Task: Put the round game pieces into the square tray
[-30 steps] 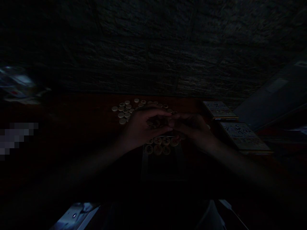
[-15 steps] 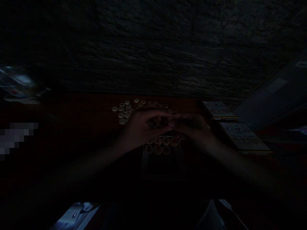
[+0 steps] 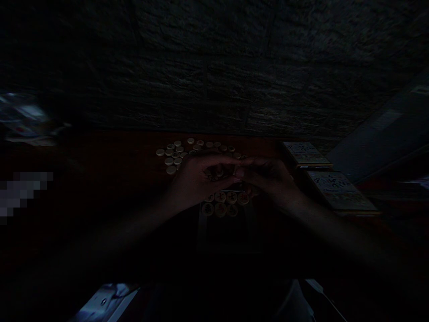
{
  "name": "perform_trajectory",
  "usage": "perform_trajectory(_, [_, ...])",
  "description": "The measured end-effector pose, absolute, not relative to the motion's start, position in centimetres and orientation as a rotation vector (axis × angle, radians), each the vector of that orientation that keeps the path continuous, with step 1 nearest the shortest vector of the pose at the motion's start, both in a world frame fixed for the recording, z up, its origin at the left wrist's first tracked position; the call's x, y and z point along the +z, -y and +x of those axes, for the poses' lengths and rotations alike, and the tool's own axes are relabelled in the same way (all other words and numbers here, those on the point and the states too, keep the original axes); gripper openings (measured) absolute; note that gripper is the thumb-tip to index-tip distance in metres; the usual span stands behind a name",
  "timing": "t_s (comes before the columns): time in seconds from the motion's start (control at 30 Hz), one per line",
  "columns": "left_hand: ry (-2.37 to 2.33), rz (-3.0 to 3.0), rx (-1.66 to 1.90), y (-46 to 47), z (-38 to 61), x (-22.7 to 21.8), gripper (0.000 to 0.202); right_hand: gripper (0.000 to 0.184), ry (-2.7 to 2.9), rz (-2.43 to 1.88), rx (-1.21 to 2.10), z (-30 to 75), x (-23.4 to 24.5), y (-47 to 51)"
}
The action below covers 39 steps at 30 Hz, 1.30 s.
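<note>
The scene is very dark. My left hand (image 3: 196, 179) and my right hand (image 3: 268, 179) meet fingertip to fingertip above a dark red table (image 3: 110, 170). Both have curled fingers that pinch round, pale game discs (image 3: 219, 172) between them. A loose heap of the same pale discs (image 3: 176, 154) lies on the table behind my left hand. Just below my hands, two short rows of discs with dark marks (image 3: 223, 203) sit at the top of a dark tray (image 3: 228, 232).
Two flat printed boxes (image 3: 306, 154) (image 3: 340, 190) lie to the right of my hands. A rough stone wall (image 3: 214, 67) rises behind the table. Pale clutter (image 3: 23, 118) sits at the far left, and a light object (image 3: 107, 302) lies at the bottom edge.
My hands stay together over the same spot; the fingers have shifted slightly around the discs. Nothing else has moved.
</note>
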<state>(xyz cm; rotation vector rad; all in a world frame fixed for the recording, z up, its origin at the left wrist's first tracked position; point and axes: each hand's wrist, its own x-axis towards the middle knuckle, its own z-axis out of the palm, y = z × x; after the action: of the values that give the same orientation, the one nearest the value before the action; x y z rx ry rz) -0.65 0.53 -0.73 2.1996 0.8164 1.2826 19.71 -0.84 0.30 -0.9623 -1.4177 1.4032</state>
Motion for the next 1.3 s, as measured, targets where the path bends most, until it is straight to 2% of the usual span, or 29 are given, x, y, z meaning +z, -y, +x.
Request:
perform_trajectory(0.9, [-0.819, 2.125, 1.273, -0.46, -0.67, -0.87, 0.029, 0.037, 1.404, -0.932, 1.422, 19.78, 0.23, 0.79])
perform_trajectory(1.3, [-0.860, 2.131, 1.238, -0.47, -0.62, -0.88, 0.027, 0.032, 1.399, -0.955, 1.363, 19.74, -0.02, 0.71])
